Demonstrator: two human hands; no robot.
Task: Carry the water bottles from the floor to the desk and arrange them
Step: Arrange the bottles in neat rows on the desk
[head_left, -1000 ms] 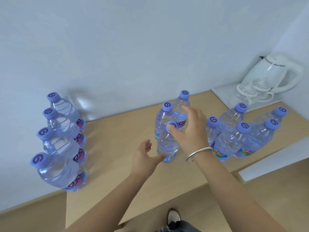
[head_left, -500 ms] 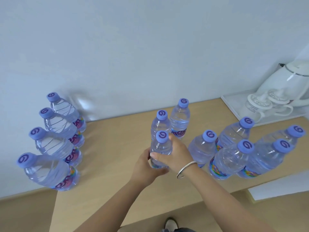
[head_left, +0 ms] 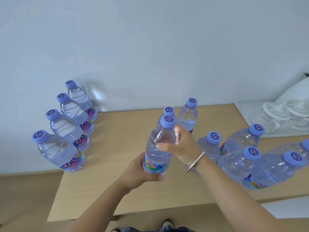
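Observation:
A clear water bottle [head_left: 159, 148] with a purple cap is lifted a little off the wooden desk [head_left: 120, 148], tilted slightly. My left hand [head_left: 140, 171] grips its labelled lower part. My right hand [head_left: 180, 146], with a silver bangle on the wrist, is beside its upper body, fingers loosened and spread, thumb touching the bottle. Two more bottles [head_left: 188, 118] stand just behind it. A row of several bottles [head_left: 70, 129] lines the desk's left edge. Another cluster of several bottles [head_left: 237, 158] stands at the right.
A white tray [head_left: 245, 114] with upturned glass cups and a white kettle [head_left: 296, 91] sits at the desk's back right corner. A pale wall runs behind the desk. My shoes [head_left: 167, 225] show on the wooden floor below the desk's front edge.
The middle bottle has risen off the desk and come toward me in my left hand. My right hand's fingers have loosened from around it. The view has shifted slightly left.

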